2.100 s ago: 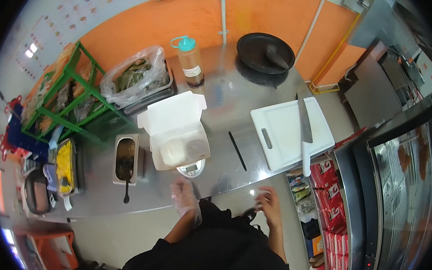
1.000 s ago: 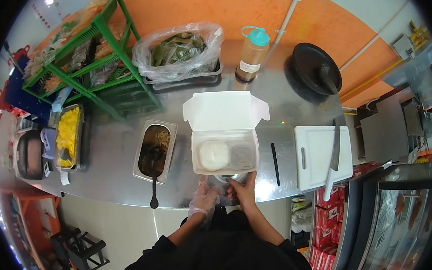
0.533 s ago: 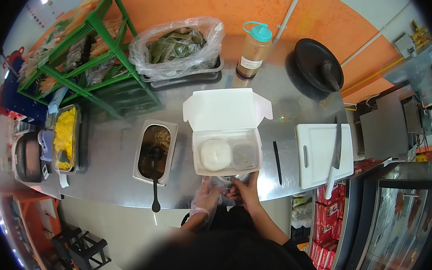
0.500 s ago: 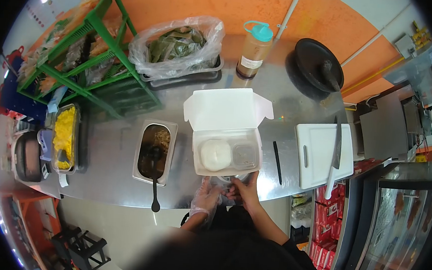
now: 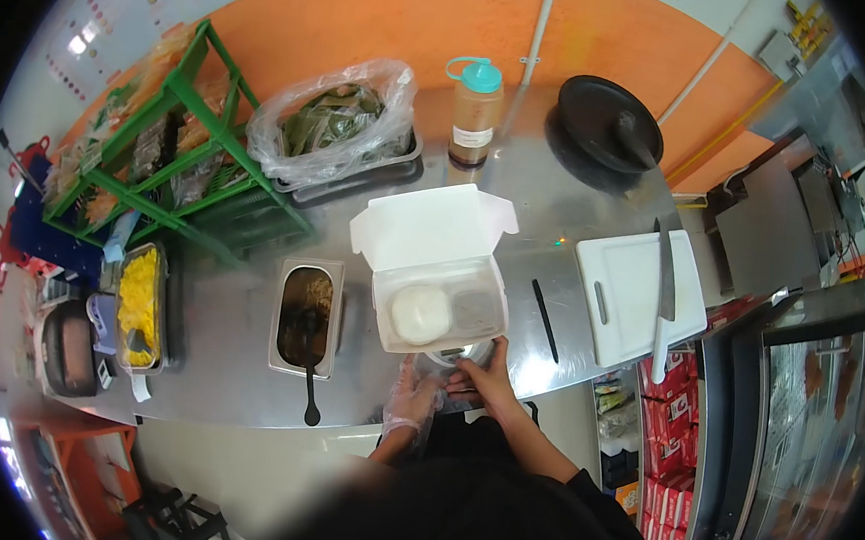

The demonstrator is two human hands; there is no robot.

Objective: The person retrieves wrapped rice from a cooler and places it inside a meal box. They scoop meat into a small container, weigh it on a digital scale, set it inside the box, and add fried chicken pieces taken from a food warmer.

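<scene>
An open white takeout box (image 5: 433,232) with a mound of white rice (image 5: 420,314) and a small clear plastic cup (image 5: 476,311) in it rests on a round silvery base (image 5: 465,354), possibly a scale. The box hides most of that base. My left hand (image 5: 411,401), in a clear plastic glove, is at the front left of the base with its fingers pointing forward. At the front right, my bare right hand (image 5: 486,382) has its thumb raised near the box corner and its fingers apart at the base's front edge. Neither hand visibly holds anything.
To the left are a steel pan of brown sauce (image 5: 296,291) with a black ladle (image 5: 311,387) and a tray of yellow food (image 5: 140,300). A black stick (image 5: 545,320), a cutting board (image 5: 616,293) with a knife (image 5: 666,286), a bottle (image 5: 474,122) and a stone mortar (image 5: 604,111) stand around.
The camera view has shifted and turned slightly, so the counter things appear displaced. More of the round base shows between my hands, which stay at its front edge.
</scene>
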